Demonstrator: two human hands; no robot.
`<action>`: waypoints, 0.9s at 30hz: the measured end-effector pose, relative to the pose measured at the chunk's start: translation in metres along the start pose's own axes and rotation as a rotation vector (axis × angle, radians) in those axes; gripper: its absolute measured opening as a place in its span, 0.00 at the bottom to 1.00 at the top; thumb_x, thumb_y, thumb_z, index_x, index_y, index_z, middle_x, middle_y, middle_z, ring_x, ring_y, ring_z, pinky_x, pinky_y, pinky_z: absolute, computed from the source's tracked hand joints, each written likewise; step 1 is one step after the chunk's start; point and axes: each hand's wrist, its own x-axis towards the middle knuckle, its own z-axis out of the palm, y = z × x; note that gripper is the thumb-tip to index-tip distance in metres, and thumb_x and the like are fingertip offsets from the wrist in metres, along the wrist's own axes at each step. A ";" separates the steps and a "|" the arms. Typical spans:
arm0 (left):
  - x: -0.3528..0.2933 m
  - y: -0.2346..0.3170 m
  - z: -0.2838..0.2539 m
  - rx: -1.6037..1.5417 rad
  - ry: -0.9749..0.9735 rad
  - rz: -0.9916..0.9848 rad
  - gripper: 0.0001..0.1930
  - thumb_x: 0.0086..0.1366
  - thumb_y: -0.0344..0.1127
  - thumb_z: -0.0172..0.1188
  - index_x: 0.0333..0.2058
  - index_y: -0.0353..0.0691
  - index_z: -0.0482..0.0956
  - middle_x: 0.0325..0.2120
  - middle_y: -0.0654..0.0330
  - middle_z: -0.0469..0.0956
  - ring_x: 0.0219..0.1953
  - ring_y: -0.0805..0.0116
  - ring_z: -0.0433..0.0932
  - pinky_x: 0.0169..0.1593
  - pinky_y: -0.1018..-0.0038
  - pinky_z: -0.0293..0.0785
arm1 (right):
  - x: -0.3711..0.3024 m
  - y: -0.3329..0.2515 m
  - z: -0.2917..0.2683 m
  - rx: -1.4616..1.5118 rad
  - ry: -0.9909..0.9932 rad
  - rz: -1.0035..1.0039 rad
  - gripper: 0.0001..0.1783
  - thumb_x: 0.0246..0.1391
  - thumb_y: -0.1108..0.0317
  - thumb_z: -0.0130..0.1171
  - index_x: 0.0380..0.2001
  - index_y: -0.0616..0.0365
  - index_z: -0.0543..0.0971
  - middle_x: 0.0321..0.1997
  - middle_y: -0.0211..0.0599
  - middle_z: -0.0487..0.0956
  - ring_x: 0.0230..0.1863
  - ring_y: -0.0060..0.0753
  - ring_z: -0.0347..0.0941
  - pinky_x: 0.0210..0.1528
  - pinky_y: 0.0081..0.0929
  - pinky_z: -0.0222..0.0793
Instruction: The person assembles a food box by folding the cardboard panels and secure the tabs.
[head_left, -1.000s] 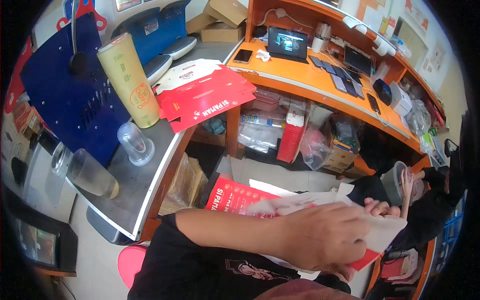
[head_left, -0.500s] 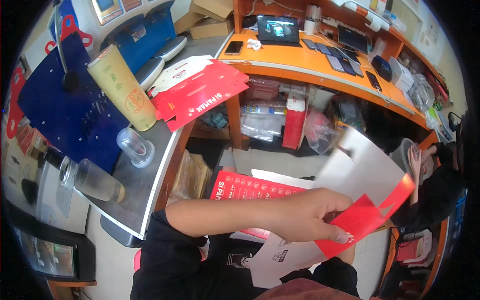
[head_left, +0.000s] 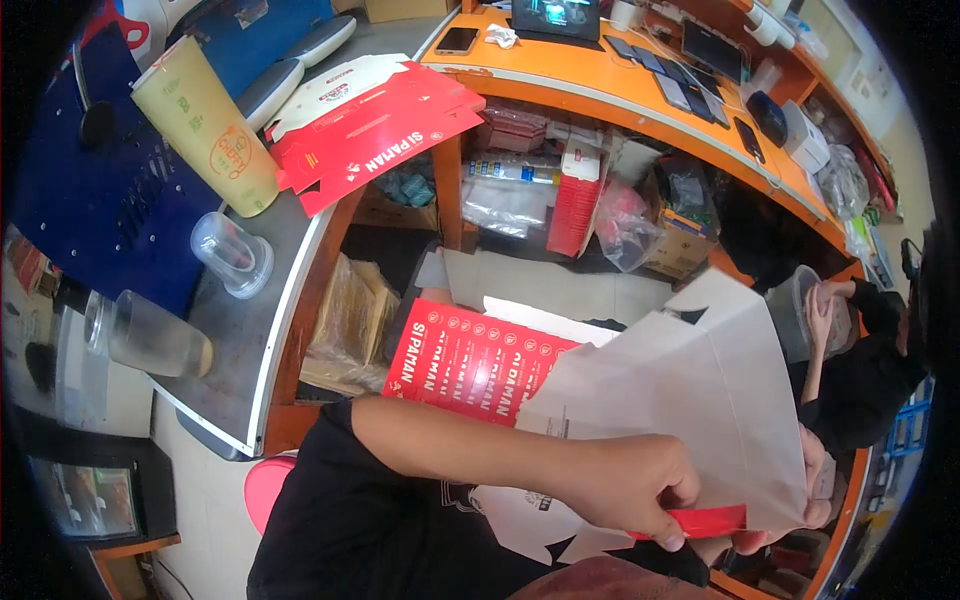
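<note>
Across my lap lies an unfolded cardboard box [head_left: 660, 400], red outside and plain pale inside, its pale side turned up. My left hand [head_left: 630, 490] is closed with a pinch on the box's folded red flap at the near edge. Beside it, my right hand [head_left: 740, 545] shows only a few fingers at the same flap. They press against the box edge, and the rest of that hand is hidden. Just beyond my left forearm sits a stack of flat printed red box blanks [head_left: 470, 365].
On the grey counter [head_left: 270, 300] at left stand a tall yellow cup [head_left: 205, 125], a clear dome-shaped cup [head_left: 232, 255] and another red box blank [head_left: 380, 130]. An orange desk [head_left: 560, 65] with phones runs behind. At right, a co-worker's hands [head_left: 820, 310] touch a clear tub [head_left: 793, 310].
The box has turned so its pale inside faces up, and its red flap is lower and folded narrow. Fingers of my right hand now show at the flap. My view has tilted down.
</note>
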 end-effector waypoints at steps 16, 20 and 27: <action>-0.018 -0.014 0.008 -0.048 0.359 0.242 0.10 0.71 0.31 0.57 0.47 0.31 0.77 0.36 0.55 0.73 0.37 0.68 0.73 0.41 0.71 0.70 | 0.026 0.021 0.071 -0.843 0.480 -0.594 0.14 0.44 0.58 0.73 0.37 0.41 0.83 0.53 0.42 0.70 0.54 0.46 0.68 0.55 0.40 0.66; -0.016 -0.021 0.014 0.024 0.522 0.251 0.11 0.71 0.29 0.58 0.49 0.30 0.77 0.38 0.53 0.73 0.39 0.64 0.75 0.44 0.70 0.71 | 0.030 0.013 0.070 -1.036 0.430 -0.538 0.15 0.37 0.63 0.76 0.34 0.38 0.87 0.49 0.39 0.73 0.50 0.44 0.70 0.48 0.35 0.67; -0.007 -0.020 0.018 0.538 0.744 0.537 0.12 0.69 0.26 0.58 0.49 0.31 0.76 0.41 0.50 0.71 0.42 0.53 0.73 0.47 0.65 0.70 | 0.052 -0.017 0.074 -1.259 0.196 -0.442 0.19 0.29 0.72 0.72 0.32 0.49 0.89 0.45 0.42 0.76 0.44 0.44 0.74 0.40 0.33 0.71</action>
